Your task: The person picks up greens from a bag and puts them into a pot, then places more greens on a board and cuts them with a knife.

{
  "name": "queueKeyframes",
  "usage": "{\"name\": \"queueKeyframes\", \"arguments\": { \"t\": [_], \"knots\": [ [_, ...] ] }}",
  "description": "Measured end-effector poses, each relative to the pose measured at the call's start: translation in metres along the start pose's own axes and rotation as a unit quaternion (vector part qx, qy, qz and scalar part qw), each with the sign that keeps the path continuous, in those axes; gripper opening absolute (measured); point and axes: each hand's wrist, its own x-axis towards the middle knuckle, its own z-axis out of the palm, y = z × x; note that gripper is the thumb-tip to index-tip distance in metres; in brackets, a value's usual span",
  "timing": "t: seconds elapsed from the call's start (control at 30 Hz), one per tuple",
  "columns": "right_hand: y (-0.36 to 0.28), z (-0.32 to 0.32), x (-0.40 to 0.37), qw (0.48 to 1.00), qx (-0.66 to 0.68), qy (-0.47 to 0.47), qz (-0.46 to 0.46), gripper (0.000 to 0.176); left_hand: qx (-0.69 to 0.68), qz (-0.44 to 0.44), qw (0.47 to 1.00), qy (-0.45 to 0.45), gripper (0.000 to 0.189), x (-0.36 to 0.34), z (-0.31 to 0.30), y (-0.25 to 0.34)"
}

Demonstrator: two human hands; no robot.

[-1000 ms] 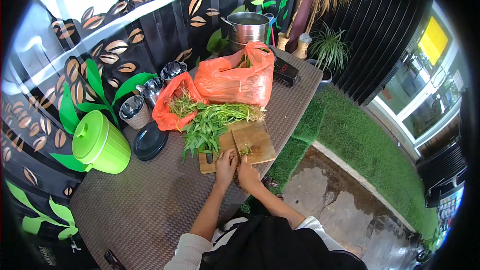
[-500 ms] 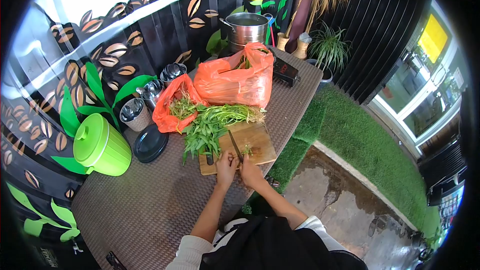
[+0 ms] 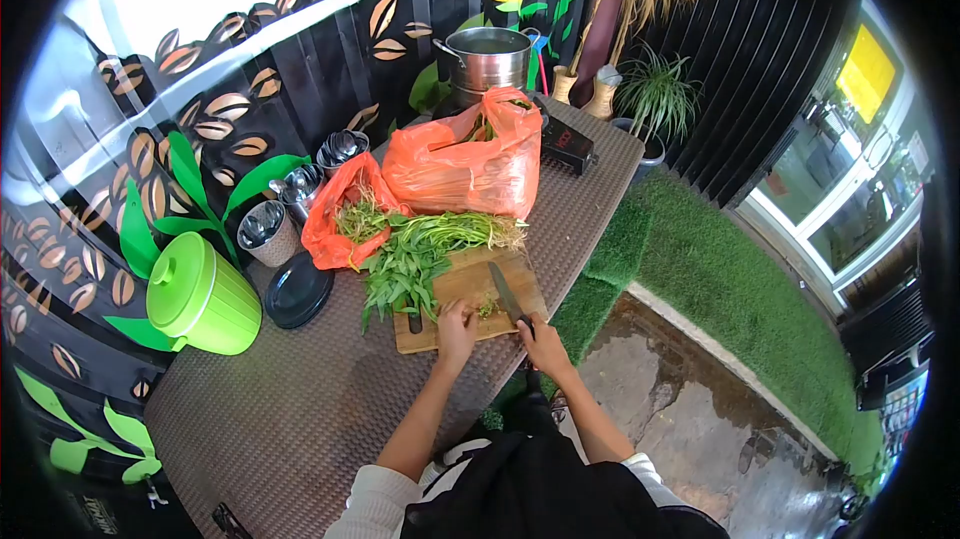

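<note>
My right hand (image 3: 543,341) is closed round the dark handle of a kitchen knife (image 3: 508,291), its blade slanting over the right part of a wooden cutting board (image 3: 462,285). On the board's near side rests my left hand (image 3: 459,327), fingers bent and pressed together; whatever they hold is hidden. Beside its fingertips lie small chopped green bits (image 3: 488,305). A bunch of leafy greens (image 3: 402,274) spreads over the board's left side, its stems (image 3: 470,230) and pale roots running along the far edge.
Behind the greens stand a small orange bag (image 3: 325,239) with root trimmings and a larger orange bag (image 3: 465,174). A steel pot (image 3: 490,64) is at the back. Leftward are cutlery holders (image 3: 268,236), black plates (image 3: 299,291) and a green lidded bucket (image 3: 205,294). The table's edge runs along the right.
My right hand has moved right with the knife, away from my left hand. My left hand has shifted slightly and stays low over the board. More of the chopped bits now show.
</note>
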Motion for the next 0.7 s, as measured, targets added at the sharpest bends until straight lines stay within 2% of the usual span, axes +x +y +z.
{"name": "queueKeyframes", "arguments": {
  "t": [0.07,0.1,0.17,0.2,0.27,0.43,0.53,0.63,0.7],
  "knots": [
    [0.001,0.007,-0.005,1.000,-0.016,0.002,0.003,0.034,0.101,0.109,0.989,0.012,0.033,0.001,0.000,-0.002],
    [-0.003,0.008,-0.007,0.999,-0.034,0.006,0.007,0.034,0.101,0.109,0.989,0.012,0.033,0.002,-0.001,0.001],
    [-0.012,0.009,-0.012,0.999,-0.006,-0.018,0.032,0.036,0.073,0.075,0.993,-0.063,0.048,0.004,-0.002,0.008],
    [-0.017,0.009,-0.014,0.997,0.022,-0.042,0.056,0.038,0.072,0.076,0.993,-0.063,0.048,0.005,0.000,0.005],
    [-0.022,0.009,-0.014,0.996,0.025,-0.064,0.059,0.039,0.003,0.019,0.999,-0.050,0.050,0.008,0.006,-0.001],
    [-0.022,0.012,-0.012,0.994,0.015,-0.101,0.036,0.043,-0.008,0.013,0.999,-0.034,0.037,0.013,0.007,-0.004],
    [-0.030,0.005,-0.014,0.986,0.067,-0.133,0.073,0.043,-0.024,-0.011,0.999,-0.039,0.031,0.015,0.007,-0.004],
    [-0.028,0.004,-0.014,0.977,0.137,-0.151,0.057,0.041,-0.030,-0.021,0.998,-0.046,0.027,0.015,0.005,0.001],
    [-0.024,0.001,-0.012,0.942,0.252,-0.212,0.065,0.034,-0.028,-0.017,0.999,-0.043,0.024,0.015,0.002,0.007]
  ]
}}
